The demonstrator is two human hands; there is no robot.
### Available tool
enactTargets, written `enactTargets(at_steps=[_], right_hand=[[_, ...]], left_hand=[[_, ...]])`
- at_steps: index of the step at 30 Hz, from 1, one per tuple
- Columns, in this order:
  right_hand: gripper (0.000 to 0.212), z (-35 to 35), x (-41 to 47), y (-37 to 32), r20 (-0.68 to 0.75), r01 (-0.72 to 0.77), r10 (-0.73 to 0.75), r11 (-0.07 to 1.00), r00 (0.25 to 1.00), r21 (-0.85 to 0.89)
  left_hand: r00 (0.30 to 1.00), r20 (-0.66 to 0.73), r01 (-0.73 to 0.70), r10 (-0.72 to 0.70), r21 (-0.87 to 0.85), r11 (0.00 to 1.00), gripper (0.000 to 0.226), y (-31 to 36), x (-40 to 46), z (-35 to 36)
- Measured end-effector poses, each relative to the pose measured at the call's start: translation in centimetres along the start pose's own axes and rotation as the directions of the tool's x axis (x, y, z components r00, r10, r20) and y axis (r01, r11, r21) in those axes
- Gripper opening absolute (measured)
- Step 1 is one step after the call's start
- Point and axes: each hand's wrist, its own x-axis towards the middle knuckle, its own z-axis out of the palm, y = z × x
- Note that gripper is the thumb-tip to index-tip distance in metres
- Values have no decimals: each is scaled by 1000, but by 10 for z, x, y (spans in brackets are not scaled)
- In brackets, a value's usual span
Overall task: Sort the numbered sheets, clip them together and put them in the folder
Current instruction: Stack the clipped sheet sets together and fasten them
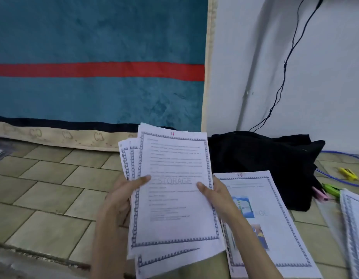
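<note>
Numbered sheets (172,190) fanned between both hands, left hand (119,196) and right hand (217,195) fingers gripping opposite edges.

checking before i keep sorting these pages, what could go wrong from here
1. The fanned stack sits loosely between the left hand and right hand; its uneven edges suggest pages could slip from the grip and mix up the order.
2. The sheet marked 15 lies loose on the tiled floor, partly under the right forearm, so it could get dragged or creased.
3. The clips lie apart, beside the black bag, easily overlooked.
</note>
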Motion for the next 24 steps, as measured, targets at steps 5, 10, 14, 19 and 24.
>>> enactTargets(at_steps=[5,10,14,19,24], right_hand=[[27,-87,-17,-22,-290,25,-88,977,953,-213],[39,-157,-30,-2,-407,-139,-49,896,912,-422],[48,-175,-23,30,-452,-320,15,727,892,-607],[82,-183,-28,48,-507,-535,231,587,830,-608],[46,-190,-37,44,-474,-390,250,894,844,-222]], left_hand=[[998,64,6,-13,101,995,25,-31,41,94],[985,144,31,-92,380,924,35,-94,59,183],[991,65,50,-120,643,764,34,-123,67,206],[982,-108,186,-152,500,846,70,-124,59,217],[949,-130,313,-287,274,909,58,-124,67,206]])
